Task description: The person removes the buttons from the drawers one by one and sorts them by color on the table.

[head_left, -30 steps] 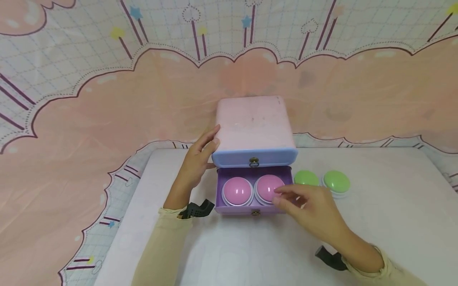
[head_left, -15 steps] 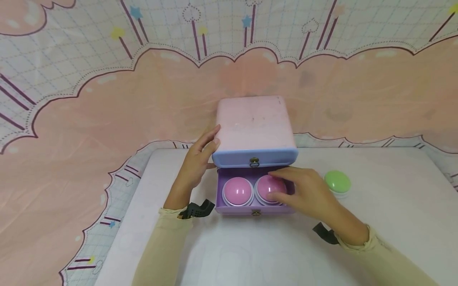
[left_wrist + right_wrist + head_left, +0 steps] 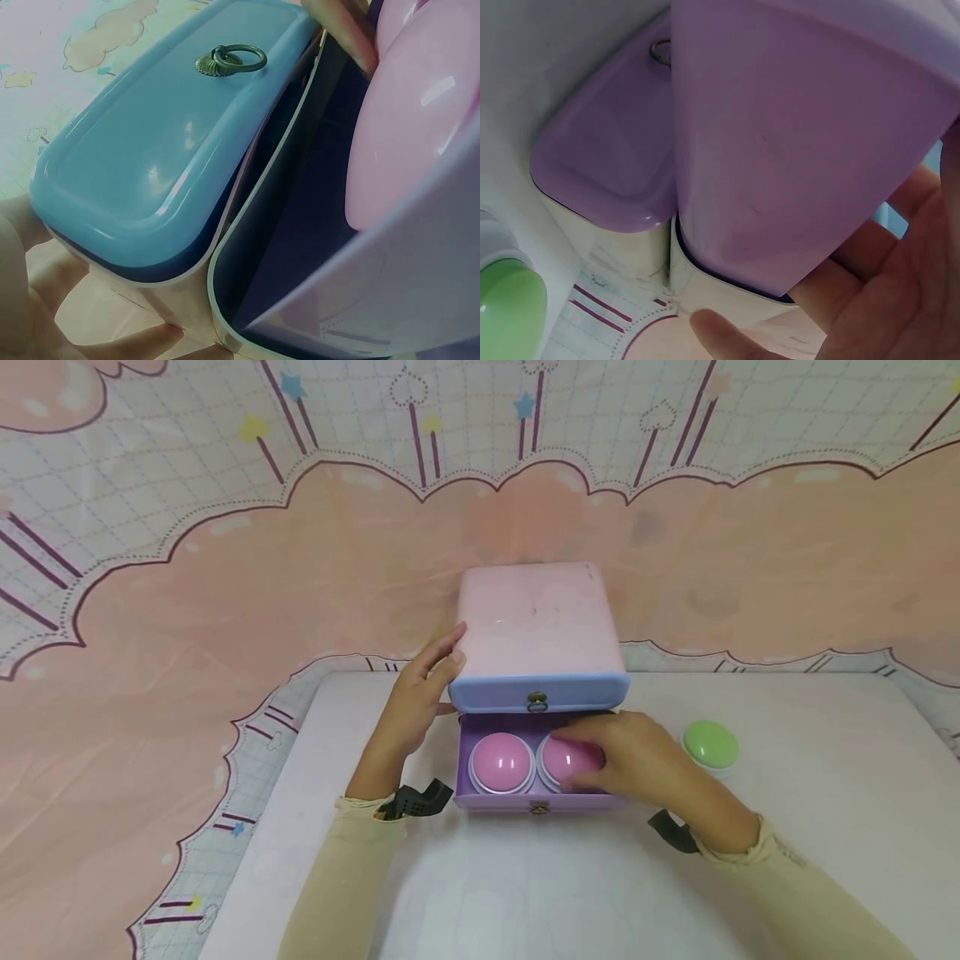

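Observation:
In the head view, a pink chest of drawers has its purple drawer pulled out below a blue drawer front. Inside the drawer, a pink-domed round piece with a white rim sits on the left. My right hand reaches over the drawer's right wall and grips the pink-domed round piece on the right, partly covering it. My left hand rests with extended fingers against the chest's left side. The left wrist view shows the blue front with its brass ring pull.
A green-domed round piece stands on the white table, right of my right hand. Under the pulled-out drawer, the right wrist view shows another purple drawer front with a ring pull. A patterned cloth hangs behind.
My right hand has moved left and slightly up from the drawer's front right, and its fingers have closed round the right pink-domed piece. It now covers one green-domed piece. My left hand stays put.

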`<state>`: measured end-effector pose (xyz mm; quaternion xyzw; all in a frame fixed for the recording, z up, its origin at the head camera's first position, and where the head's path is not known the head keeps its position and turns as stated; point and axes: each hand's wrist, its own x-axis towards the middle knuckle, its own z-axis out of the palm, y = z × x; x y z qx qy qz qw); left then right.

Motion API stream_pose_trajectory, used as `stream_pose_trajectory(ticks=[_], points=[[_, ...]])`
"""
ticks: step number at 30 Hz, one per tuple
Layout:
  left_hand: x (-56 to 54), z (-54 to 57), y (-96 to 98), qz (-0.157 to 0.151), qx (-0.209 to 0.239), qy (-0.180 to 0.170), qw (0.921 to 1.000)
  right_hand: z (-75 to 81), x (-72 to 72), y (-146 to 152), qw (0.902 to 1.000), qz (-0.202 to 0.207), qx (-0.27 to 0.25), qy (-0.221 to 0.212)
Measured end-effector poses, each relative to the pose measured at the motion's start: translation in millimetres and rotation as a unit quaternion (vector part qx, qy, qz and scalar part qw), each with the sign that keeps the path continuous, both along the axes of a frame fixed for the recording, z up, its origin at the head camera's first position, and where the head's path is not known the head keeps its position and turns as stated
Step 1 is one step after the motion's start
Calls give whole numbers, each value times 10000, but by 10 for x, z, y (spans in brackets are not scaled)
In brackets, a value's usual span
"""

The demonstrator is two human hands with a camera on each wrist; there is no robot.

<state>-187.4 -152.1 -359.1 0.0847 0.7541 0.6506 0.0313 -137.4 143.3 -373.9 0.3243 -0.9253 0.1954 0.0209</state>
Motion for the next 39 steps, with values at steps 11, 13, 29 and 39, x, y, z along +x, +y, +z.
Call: stream_pose_trajectory(ticks=[11, 13, 29, 39], points=[[-6, -13, 2, -17, 14, 4, 10000, -19, -19, -18, 9997, 125, 159, 113], [-3, -15, 1, -10, 0, 3, 10000, -32, -26, -19, 9995, 182, 104, 247], [-13, -19, 18, -60, 34, 23, 10000, 71, 21, 44, 9995, -201, 106, 229], [-15, -17, 12, -4, 81, -23, 10000, 322, 197, 45, 9946, -1031, 83, -32]])
